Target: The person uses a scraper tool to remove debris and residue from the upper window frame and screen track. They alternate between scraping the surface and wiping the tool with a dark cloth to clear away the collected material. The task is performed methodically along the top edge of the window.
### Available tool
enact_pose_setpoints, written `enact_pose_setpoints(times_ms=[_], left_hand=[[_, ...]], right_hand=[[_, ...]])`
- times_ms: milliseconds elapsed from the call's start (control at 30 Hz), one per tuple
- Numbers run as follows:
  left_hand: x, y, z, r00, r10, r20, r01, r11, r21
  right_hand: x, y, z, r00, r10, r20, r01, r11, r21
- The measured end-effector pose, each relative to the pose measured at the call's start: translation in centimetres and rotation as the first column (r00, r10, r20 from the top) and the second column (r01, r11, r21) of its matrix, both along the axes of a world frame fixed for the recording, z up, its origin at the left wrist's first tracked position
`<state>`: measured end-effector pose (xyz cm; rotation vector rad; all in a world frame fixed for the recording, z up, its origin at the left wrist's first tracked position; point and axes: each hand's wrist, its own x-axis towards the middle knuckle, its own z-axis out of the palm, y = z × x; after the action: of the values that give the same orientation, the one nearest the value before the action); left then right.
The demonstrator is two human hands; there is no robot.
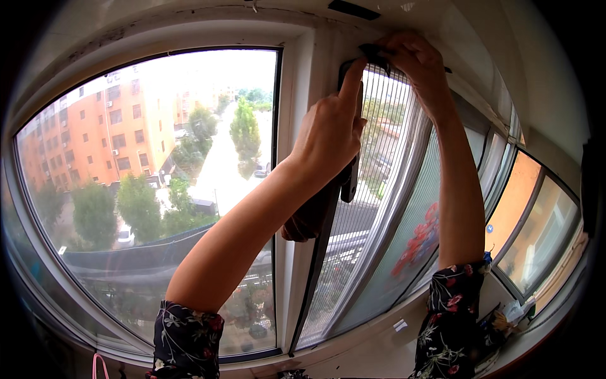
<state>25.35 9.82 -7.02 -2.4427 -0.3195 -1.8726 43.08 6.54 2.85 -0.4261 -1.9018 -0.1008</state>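
Observation:
High at the top corner of the window, my right hand (416, 57) pinches a black strip (376, 54). My left hand (331, 125) is raised just to its left. Its index finger is stretched up and its tip meets the strip's lower left edge; the other fingers are curled, and what they may hold is hidden. Below this hand shows a long black handle-like piece (349, 187) with holes at its lower end. A dark brown thing, perhaps cloth (305, 222), hangs behind the left wrist. Right of it stands a finely striped, pleated-looking screen (374, 156) in a pale frame.
A large glass pane (189, 265) in a white window frame (293, 142) fills the left side. Frosted glass with red flowers (416, 241) is at right, beyond it another window (539, 227). Another black strip (354, 9) is overhead. A small white piece (400, 325) lies on the sill (369, 355).

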Motion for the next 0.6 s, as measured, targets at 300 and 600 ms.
enact_pose_setpoints(times_ms=[300, 600], left_hand=[[-0.5, 0.5, 0.3, 0.985, -0.144, 0.099, 0.146, 0.989, -0.02], [-0.9, 0.2, 2.0, 0.989, -0.149, 0.001, 0.149, 0.989, 0.013]], right_hand=[[0.1, -0.1, 0.0, 0.997, 0.052, 0.054, -0.05, 0.998, -0.036], [0.4, -0.2, 0.2, 0.996, 0.068, 0.057, -0.065, 0.996, -0.054]])
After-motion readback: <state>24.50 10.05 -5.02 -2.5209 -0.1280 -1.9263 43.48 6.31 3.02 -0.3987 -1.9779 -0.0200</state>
